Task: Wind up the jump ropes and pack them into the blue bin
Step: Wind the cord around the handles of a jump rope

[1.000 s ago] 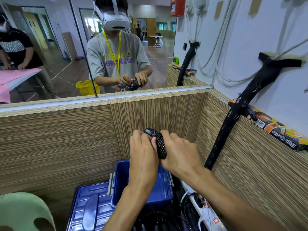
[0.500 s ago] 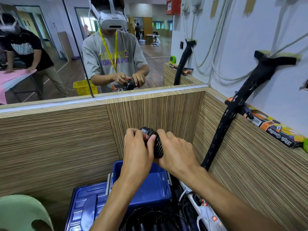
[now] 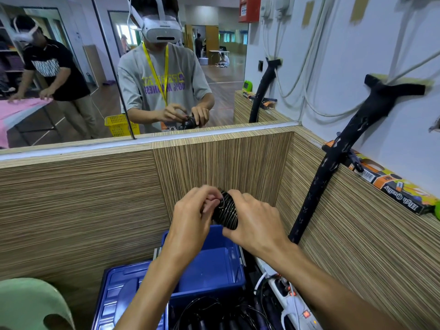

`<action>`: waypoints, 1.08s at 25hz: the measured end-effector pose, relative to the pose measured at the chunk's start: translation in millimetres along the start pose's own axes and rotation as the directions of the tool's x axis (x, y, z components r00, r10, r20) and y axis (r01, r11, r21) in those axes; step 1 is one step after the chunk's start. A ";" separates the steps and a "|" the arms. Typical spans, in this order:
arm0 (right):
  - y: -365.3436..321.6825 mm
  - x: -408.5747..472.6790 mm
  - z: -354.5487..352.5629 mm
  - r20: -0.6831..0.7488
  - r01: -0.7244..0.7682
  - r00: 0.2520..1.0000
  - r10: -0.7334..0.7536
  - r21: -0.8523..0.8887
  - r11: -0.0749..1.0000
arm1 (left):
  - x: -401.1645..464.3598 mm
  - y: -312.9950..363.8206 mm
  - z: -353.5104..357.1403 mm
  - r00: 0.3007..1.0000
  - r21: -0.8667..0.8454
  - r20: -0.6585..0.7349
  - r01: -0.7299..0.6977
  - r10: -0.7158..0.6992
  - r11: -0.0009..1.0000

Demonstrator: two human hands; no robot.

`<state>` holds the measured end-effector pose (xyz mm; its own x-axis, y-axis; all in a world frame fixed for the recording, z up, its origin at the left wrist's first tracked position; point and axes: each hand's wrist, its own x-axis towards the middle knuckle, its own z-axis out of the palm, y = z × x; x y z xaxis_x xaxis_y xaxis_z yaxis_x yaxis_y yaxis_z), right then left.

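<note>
Above the blue bin point(image 3: 209, 270), the right hand point(image 3: 256, 221) grips a coiled rope point(image 3: 226, 211); the left hand point(image 3: 192, 215) pinches its near end.

Green plastic chair point(image 3: 28, 303), white power strip point(image 3: 289, 291), wall mirror point(image 3: 71, 67)

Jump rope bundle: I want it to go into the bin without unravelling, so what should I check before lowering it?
1. Right hand grips the wound jump rope: ok.
2. Left hand pinches the loose end at the coil: ok.
3. End tucked and secured: cannot tell, fingers hide it.
4. Blue bin open, directly below the hands: ok.
5. Room in the bin: ok, bare floor shows.
6. Lid lying clear at the left: ok.
</note>
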<state>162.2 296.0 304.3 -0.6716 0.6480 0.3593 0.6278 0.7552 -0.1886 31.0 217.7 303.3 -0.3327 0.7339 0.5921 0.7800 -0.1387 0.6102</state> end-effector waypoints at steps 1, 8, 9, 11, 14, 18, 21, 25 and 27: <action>0.3 -0.4 -0.4 -0.004 -0.007 1.000 0.007 0.017 1.000 | 0.3 -4.5 -0.6 0.998 0.038 0.020 -0.060 0.059 0.998; 0.9 3.7 -0.5 0.009 -0.004 1.000 0.004 0.003 1.000 | 3.2 -14.3 -5.2 0.982 0.092 0.115 -0.161 0.150 0.983; 0.4 3.1 -0.4 0.009 -0.004 1.000 0.004 -0.006 1.000 | 3.4 -13.1 -4.1 0.987 0.070 0.109 -0.128 0.120 0.989; 1.0 3.1 -0.5 0.011 0.001 1.000 -0.001 -0.025 1.000 | 0.9 -12.1 0.9 0.993 0.088 0.091 -0.082 0.074 0.993; 1.6 4.6 1.9 -0.001 0.004 1.000 -0.004 -0.033 0.999 | -3.4 -2.2 9.4 0.996 0.170 0.094 -0.019 0.003 0.985; -1.0 5.8 1.5 -0.020 0.024 1.000 -0.025 -0.044 0.999 | 2.5 16.2 17.5 0.991 0.054 0.111 0.066 -0.071 0.996; 3.4 6.9 -2.2 -0.027 0.026 0.999 -0.027 -0.050 0.998 | 11.4 6.8 17.2 0.971 0.464 0.163 -0.234 0.177 0.854; 5.1 3.3 -3.7 0.014 0.022 1.000 -0.021 -0.045 0.999 | 40.5 -7.2 -0.6 0.763 0.634 0.485 -0.644 0.427 0.429; 3.6 3.8 -5.4 0.027 0.002 1.000 -0.001 -0.024 1.000 | 53.0 -9.0 -5.1 0.710 0.581 0.562 -0.704 0.425 0.408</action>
<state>164.1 300.7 309.9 -0.6825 0.6497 0.3347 0.6359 0.7537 -0.1661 3.6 254.4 331.9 0.3933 0.8353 0.3841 0.8603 -0.1870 -0.4743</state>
